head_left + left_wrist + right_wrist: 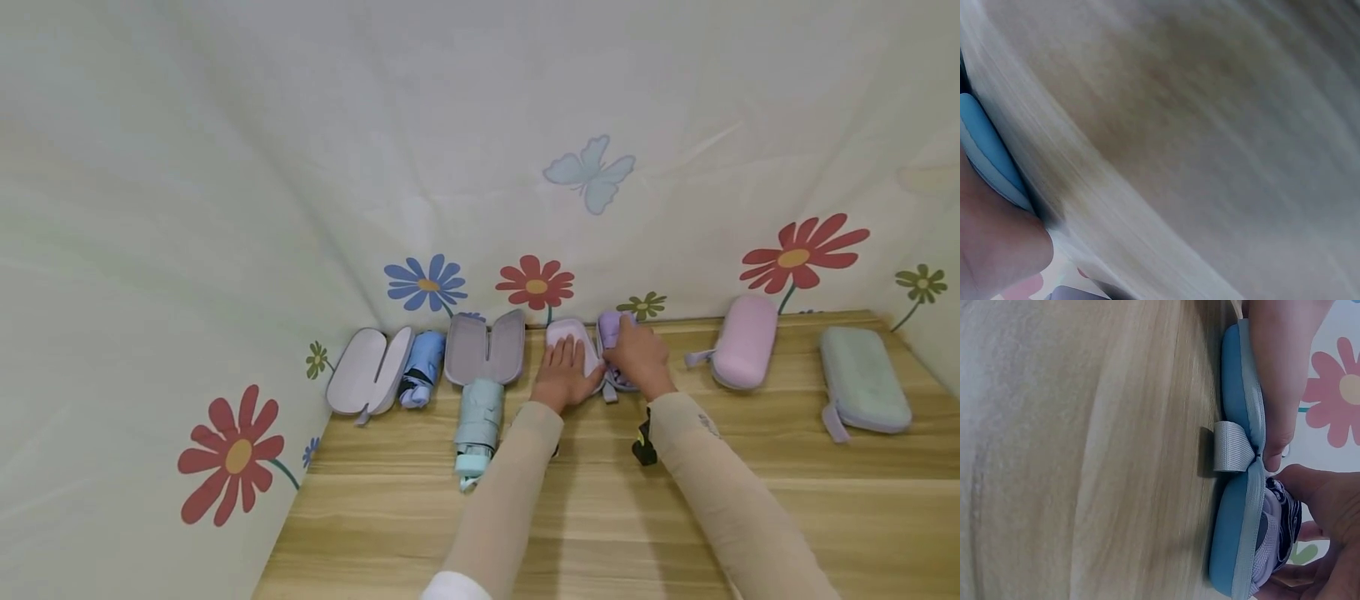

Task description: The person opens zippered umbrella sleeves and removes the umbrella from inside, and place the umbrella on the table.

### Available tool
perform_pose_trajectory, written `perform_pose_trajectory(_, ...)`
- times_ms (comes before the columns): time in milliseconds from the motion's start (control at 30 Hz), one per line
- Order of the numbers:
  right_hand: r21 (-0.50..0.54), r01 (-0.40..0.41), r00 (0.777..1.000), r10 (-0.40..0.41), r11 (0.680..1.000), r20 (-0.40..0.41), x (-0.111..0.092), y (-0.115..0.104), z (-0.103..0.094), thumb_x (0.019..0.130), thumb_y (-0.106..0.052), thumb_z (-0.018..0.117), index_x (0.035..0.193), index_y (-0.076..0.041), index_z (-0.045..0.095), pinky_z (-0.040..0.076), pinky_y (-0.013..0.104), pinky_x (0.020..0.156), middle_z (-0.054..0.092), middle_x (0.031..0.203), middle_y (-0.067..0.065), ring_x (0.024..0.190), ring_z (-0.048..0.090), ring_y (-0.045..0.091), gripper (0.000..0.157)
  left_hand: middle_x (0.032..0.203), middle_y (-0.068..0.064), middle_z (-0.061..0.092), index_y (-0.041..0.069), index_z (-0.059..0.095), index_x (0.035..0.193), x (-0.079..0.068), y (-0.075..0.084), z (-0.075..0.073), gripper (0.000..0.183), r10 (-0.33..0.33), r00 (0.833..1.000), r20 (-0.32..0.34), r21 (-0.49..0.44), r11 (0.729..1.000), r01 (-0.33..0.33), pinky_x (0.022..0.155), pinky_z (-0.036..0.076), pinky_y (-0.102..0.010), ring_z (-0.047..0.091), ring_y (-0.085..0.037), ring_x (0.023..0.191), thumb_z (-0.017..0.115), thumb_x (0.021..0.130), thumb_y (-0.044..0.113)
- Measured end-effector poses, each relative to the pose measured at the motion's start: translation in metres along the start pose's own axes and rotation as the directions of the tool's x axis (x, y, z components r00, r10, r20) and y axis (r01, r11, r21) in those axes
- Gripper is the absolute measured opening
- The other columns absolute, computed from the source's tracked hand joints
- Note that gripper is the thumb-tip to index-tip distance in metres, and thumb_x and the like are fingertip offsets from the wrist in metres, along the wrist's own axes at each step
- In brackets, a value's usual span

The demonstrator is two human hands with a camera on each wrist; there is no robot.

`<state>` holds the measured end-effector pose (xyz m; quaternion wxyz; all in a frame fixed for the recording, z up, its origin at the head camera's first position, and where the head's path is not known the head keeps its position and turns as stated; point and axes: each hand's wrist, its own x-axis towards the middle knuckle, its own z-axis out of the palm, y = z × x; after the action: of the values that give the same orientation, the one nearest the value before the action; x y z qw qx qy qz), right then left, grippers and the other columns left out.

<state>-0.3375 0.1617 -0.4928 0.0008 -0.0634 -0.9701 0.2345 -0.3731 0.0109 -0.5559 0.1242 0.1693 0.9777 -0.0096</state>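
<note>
An open zip case point(591, 353) lies on the table, pale lilac in the head view and blue in the right wrist view point(1235, 381). In its right half sits a folded purple umbrella point(610, 327), with dark fabric showing near its handle end. My right hand point(639, 357) grips this umbrella, thumb on one side and fingers on the other point(1329, 531). My left hand point(566, 377) rests with straight fingers on the case's left half, its thumb near the middle fold. Only part of the left hand point(997, 237) shows in the left wrist view.
Left of the hands lie an open grey case point(467, 350), a teal folded umbrella point(480, 417), a blue folded umbrella point(426, 354) and an open whitish case point(358, 371). To the right are a closed pink case point(746, 342) and a closed green case point(866, 379). A flowered curtain point(480, 167) stands behind.
</note>
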Motion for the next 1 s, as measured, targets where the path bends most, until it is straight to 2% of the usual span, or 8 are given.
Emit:
perform_pose_trajectory(167, -0.020, 0.007, 1.000, -0.006, 1.000, 0.009, -0.002, 0.002, -0.002, 0.092, -0.034, 0.071, 0.148, 0.005, 0.038, 0.052, 0.063, 0.082, 0.057, 0.126, 0.039, 0.110, 0.059, 0.054, 0.075, 0.171, 0.001, -0.006, 0.024, -0.002, 0.165, -0.002, 0.004, -0.001, 0.080, -0.001, 1.000, 0.004, -0.005, 1.000, 0.001, 0.125, -0.005, -0.037, -0.006, -0.016, 0.157, 0.010, 0.101, 0.071)
perform_pose_trajectory(333, -0.002, -0.009, 1.000, 0.009, 1.000, -0.005, -0.002, 0.008, -0.002, 0.090, -0.036, 0.072, 0.147, 0.004, 0.039, 0.053, 0.060, 0.076, 0.060, 0.120, 0.038, 0.101, 0.063, 0.050, 0.077, 0.172, 0.001, -0.003, 0.024, 0.001, 0.165, -0.006, 0.007, -0.005, 0.081, 0.002, 1.000, 0.008, 0.008, 1.000, -0.002, 0.125, -0.003, -0.035, -0.004, -0.015, 0.157, 0.012, 0.101, 0.072)
perform_pose_trajectory(433, 0.045, -0.005, 1.000, 0.006, 0.999, -0.017, -0.001, 0.011, -0.003, 0.090, -0.039, 0.072, 0.147, 0.004, 0.038, 0.053, 0.059, 0.073, 0.061, 0.118, 0.038, 0.098, 0.064, 0.049, 0.079, 0.172, 0.002, 0.001, 0.024, 0.006, 0.165, -0.007, 0.007, -0.006, 0.080, -0.012, 1.000, -0.012, 0.018, 1.000, 0.012, 0.125, 0.000, -0.035, 0.000, -0.015, 0.157, 0.015, 0.101, 0.071)
perform_pose_trajectory(533, 0.127, 0.001, 1.000, 0.002, 0.992, -0.019, -0.002, 0.017, -0.006, 0.091, -0.040, 0.071, 0.147, 0.005, 0.038, 0.052, 0.057, 0.075, 0.060, 0.123, 0.038, 0.101, 0.064, 0.048, 0.079, 0.172, 0.002, 0.006, 0.024, 0.012, 0.165, -0.010, 0.007, -0.007, 0.080, -0.016, 0.999, -0.031, 0.014, 1.000, 0.016, 0.125, 0.003, -0.035, 0.003, -0.015, 0.157, 0.018, 0.101, 0.071)
perform_pose_trajectory(633, 0.225, 0.006, 1.000, -0.002, 0.974, -0.016, -0.005, 0.021, -0.013, 0.092, -0.038, 0.069, 0.146, 0.005, 0.039, 0.051, 0.055, 0.079, 0.057, 0.129, 0.037, 0.105, 0.062, 0.046, 0.075, 0.172, 0.001, 0.006, 0.023, 0.013, 0.165, -0.016, 0.008, -0.012, 0.081, -0.017, 1.000, -0.014, -0.003, 1.000, 0.017, 0.125, 0.004, -0.035, 0.004, -0.016, 0.157, 0.019, 0.100, 0.072)
perform_pose_trajectory(800, 0.299, 0.070, 0.997, -0.057, 0.952, -0.055, -0.019, 0.020, -0.024, 0.094, -0.036, 0.069, 0.147, 0.003, 0.039, 0.051, 0.051, 0.077, 0.057, 0.130, 0.035, 0.104, 0.062, 0.043, 0.073, 0.172, 0.001, 0.002, 0.023, 0.008, 0.165, -0.017, 0.005, -0.015, 0.081, -0.042, 0.999, 0.022, -0.007, 0.999, 0.042, 0.125, 0.000, -0.036, 0.000, -0.017, 0.157, 0.019, 0.101, 0.071)
perform_pose_trajectory(1000, 0.240, 0.168, 0.984, -0.148, 0.956, -0.099, -0.050, 0.015, -0.034, 0.090, -0.036, 0.075, 0.136, 0.005, 0.051, 0.050, 0.042, 0.063, 0.067, 0.113, 0.028, 0.085, 0.065, 0.032, 0.066, 0.172, 0.002, -0.005, 0.024, 0.001, 0.165, -0.003, 0.000, -0.016, 0.081, -0.023, 0.999, 0.041, -0.009, 1.000, 0.023, 0.124, -0.005, -0.034, -0.006, -0.015, 0.157, 0.018, 0.101, 0.071)
